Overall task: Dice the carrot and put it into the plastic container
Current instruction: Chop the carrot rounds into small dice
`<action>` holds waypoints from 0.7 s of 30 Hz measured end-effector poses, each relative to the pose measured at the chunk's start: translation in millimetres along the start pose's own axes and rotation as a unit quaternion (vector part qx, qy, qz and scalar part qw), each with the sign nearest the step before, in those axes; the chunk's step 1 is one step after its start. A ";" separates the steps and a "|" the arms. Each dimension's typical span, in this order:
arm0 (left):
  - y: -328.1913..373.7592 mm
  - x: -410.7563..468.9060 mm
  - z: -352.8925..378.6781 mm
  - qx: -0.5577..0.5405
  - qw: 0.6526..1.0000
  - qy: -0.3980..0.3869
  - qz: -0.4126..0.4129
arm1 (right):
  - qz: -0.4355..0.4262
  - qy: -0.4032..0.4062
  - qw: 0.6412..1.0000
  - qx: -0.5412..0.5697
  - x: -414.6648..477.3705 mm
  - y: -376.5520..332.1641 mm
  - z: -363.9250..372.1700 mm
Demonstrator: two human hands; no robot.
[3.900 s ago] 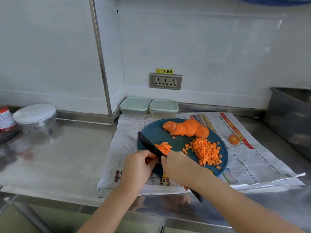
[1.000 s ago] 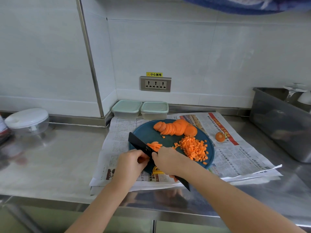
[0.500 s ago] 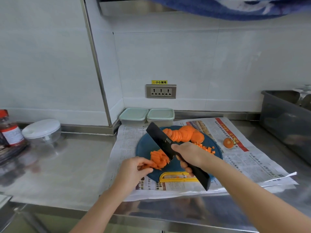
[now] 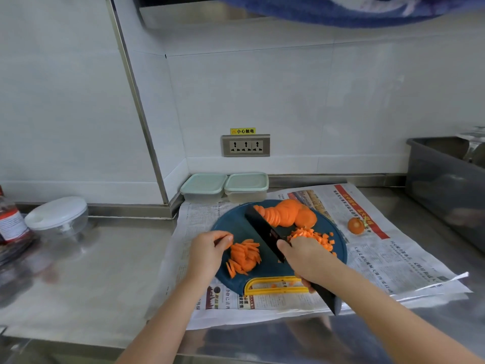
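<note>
A kitchen: steel counter (image 4: 105,271), tiled wall (image 4: 288,88) (with socket (image 4: 246,145)), chopping board (image 4: 236,224).

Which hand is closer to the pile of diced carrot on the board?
Right. The right hand, gripping the knife, is just in front of the diced carrot; the left hand is across the knife blade, beside the carrot strips.

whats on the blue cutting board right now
Sliced carrot rounds at the back, carrot strips near the left hand, diced carrot partly hidden by the right hand gripping the knife.
</note>
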State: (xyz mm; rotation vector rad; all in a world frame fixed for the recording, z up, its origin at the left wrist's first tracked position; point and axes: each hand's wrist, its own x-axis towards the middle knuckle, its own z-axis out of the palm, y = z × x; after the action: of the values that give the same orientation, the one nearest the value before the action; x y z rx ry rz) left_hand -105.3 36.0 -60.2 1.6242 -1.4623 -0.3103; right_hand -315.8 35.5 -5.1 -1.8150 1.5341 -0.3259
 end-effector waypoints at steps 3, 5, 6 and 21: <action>-5.5 0.3 4.7 0.025 1.000 -0.003 -0.007 | -0.043 0.038 0.994 -0.096 5.0 6.0 8.8; -8.4 6.4 3.1 0.042 0.999 -0.008 -0.022 | -0.057 0.065 0.992 -0.094 8.4 8.0 10.9; -9.1 11.2 1.3 0.050 0.998 -0.017 -0.034 | -0.054 0.064 0.992 -0.098 7.4 5.6 9.4; -8.9 37.5 -17.9 0.042 0.982 -0.131 -0.126 | -0.055 0.029 0.988 -0.139 20.6 7.4 10.6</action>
State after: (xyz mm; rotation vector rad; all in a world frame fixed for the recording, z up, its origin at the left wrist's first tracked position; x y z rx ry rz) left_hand -76.8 9.6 -42.9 1.8973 -1.4780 -0.6344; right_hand -309.6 20.0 -22.8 -2.1281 1.5865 -0.2277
